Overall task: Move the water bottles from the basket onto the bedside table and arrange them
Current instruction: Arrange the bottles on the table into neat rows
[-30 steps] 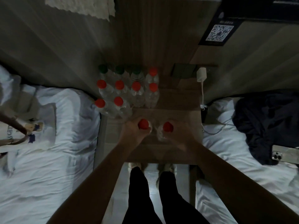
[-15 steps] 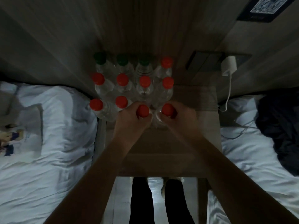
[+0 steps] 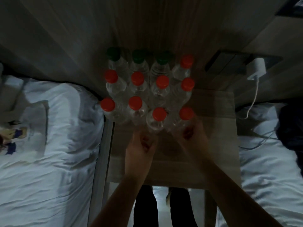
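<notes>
**Water bottles (image 3: 137,78) crowd the tabletop's (image 3: 213,120) back-left**

A white bed (image 3: 49,145) abuts the left edge, where the bottles stand upright in three rows of four. Bare wood runs along the front and right edges. The left hand (image 3: 141,145) and right hand (image 3: 191,135) sit against the near sides of the front row's two rightmost bottles. It is too dim to tell whether either hand grips.
</notes>
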The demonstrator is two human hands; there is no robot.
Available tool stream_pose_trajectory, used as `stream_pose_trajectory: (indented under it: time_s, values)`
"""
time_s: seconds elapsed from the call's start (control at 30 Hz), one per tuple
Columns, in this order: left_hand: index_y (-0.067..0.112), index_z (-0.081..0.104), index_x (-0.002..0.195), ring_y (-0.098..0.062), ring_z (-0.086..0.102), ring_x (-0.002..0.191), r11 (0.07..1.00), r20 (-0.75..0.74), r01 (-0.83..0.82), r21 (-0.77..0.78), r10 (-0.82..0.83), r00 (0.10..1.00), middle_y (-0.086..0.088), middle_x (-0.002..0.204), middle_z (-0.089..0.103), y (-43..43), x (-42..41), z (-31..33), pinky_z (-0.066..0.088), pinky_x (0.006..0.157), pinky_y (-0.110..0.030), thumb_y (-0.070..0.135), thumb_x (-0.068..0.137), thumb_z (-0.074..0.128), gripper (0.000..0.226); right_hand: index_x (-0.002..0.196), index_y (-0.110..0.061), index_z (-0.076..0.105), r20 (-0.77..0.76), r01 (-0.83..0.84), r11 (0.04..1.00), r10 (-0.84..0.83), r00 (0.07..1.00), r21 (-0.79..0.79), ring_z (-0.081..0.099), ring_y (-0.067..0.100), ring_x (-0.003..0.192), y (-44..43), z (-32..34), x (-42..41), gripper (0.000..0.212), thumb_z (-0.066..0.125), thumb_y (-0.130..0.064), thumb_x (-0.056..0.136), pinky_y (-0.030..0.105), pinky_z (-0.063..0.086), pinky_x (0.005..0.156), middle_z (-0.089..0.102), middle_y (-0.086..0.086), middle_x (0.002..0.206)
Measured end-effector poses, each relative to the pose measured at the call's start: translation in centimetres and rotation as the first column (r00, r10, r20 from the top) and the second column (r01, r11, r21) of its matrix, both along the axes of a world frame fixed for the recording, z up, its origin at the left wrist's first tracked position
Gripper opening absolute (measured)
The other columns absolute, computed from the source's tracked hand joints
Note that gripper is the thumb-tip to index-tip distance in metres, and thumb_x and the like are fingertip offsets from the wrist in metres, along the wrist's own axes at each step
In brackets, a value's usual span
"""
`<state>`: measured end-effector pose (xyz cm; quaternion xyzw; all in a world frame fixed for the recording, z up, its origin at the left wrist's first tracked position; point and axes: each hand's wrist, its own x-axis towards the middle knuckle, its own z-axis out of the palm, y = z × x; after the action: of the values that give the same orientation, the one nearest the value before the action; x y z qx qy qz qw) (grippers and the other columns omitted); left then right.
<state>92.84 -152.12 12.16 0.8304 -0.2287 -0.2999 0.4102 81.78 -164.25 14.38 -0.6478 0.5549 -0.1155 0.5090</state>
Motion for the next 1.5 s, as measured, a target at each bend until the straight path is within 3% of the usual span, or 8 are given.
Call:
stream_pose_trajectory:
  time_s: [0.13,0.2,0.33,0.6,0.7,1.0,1.3,1.5]
  values:
    - [0.026,0.051,0.114,-0.01,0.063,0.091,0.979,-0.078,-0.164,0.12,0.174,0.982,0.007,0.102,0.062,1.8,1.5,-4.4,0.056,0.07,-0.031,0.047,0.076,0.07,0.048,0.129,-0.035,0.032,-0.011,0.085,0.983,-0.085,0.996,0.16,0.064,0.015,0.097,1.2,-3.5,1.1,0.079,0.081,-0.027,0.068,0.033,0.054,0.078,0.064,-0.006,0.113]
    - [0.025,0.047,0.125,-0.02,0.061,0.103,0.964,-0.055,-0.225,0.143,0.235,0.971,-0.002,0.117,0.059,2.0,2.5,-5.8,0.057,0.08,-0.045,0.071,0.065,0.066,0.078,0.139,-0.029,0.026,0.004,0.146,0.979,-0.148,0.989,0.144,0.058,0.011,0.104,2.2,-4.3,2.3,0.092,0.082,-0.023,0.066,0.021,0.047,0.079,0.057,-0.007,0.125]
    - [0.031,0.017,0.144,-0.017,0.043,0.128,0.939,-0.098,-0.34,0.048,0.344,0.934,-0.002,0.146,0.037,0.5,3.8,-4.7,0.043,0.096,-0.034,0.051,0.063,0.078,0.103,0.144,-0.021,0.024,0.038,0.259,0.955,-0.267,0.963,0.146,0.051,0.014,0.121,4.2,-5.7,4.6,0.098,0.084,-0.019,0.066,0.015,0.04,0.085,0.049,-0.002,0.138]
    - [0.014,0.039,0.131,-0.009,0.062,0.101,0.953,-0.102,-0.304,-0.005,0.302,0.948,-0.003,0.116,0.061,-2.0,5.4,-6.0,0.048,0.071,-0.008,0.082,0.057,0.058,0.103,0.14,-0.03,0.028,0.164,0.373,0.927,-0.375,0.912,0.044,0.05,0.003,0.122,4.2,-7.3,6.6,0.103,0.09,-0.025,0.058,0.002,0.042,0.088,0.05,-0.011,0.137]
    - [0.017,0.034,0.131,-0.009,0.062,0.104,0.953,-0.126,-0.297,-0.059,0.288,0.949,0.001,0.117,0.061,-2.0,5.6,-6.1,0.055,0.082,-0.025,0.079,0.056,0.062,0.101,0.135,-0.026,0.035,0.165,0.383,0.924,-0.379,0.911,0.008,0.054,0.007,0.121,3.7,-7.8,6.9,0.099,0.091,-0.028,0.053,0.027,0.048,0.101,0.054,-0.007,0.133]
    - [0.015,0.03,0.133,-0.013,0.062,0.11,0.953,-0.154,-0.295,-0.073,0.281,0.947,-0.002,0.121,0.061,-2.2,5.7,-6.4,0.055,0.092,-0.043,0.038,0.071,0.076,0.081,0.138,-0.017,0.031,0.212,0.52,0.854,-0.51,0.834,0.007,0.048,0.007,0.125,3.5,-8.5,9.0,0.102,0.091,-0.016,0.055,0.023,0.044,0.105,0.047,-0.001,0.138]
    - [0.025,0.025,0.139,-0.015,0.051,0.124,0.961,-0.106,-0.278,-0.017,0.274,0.956,0.003,0.137,0.047,-1.4,5.9,-6.6,0.048,0.101,-0.043,0.057,0.058,0.076,0.101,0.138,-0.018,0.03,0.083,0.394,0.919,-0.393,0.916,-0.003,0.046,0.014,0.127,3.5,-8.5,6.9,0.103,0.09,-0.027,0.055,0.035,0.041,0.108,0.044,0.0,0.138]
    - [0.025,0.024,0.143,0.005,0.04,0.122,0.981,-0.083,-0.191,-0.027,0.189,0.979,0.007,0.143,0.041,0.2,7.4,-7.0,0.034,0.087,0.002,0.039,0.069,0.077,0.092,0.138,-0.027,0.028,-0.049,0.26,0.965,-0.26,0.964,-0.014,0.053,0.02,0.122,2.7,-9.3,3.8,0.108,0.084,-0.046,0.048,0.043,0.046,0.102,0.053,0.0,0.134]
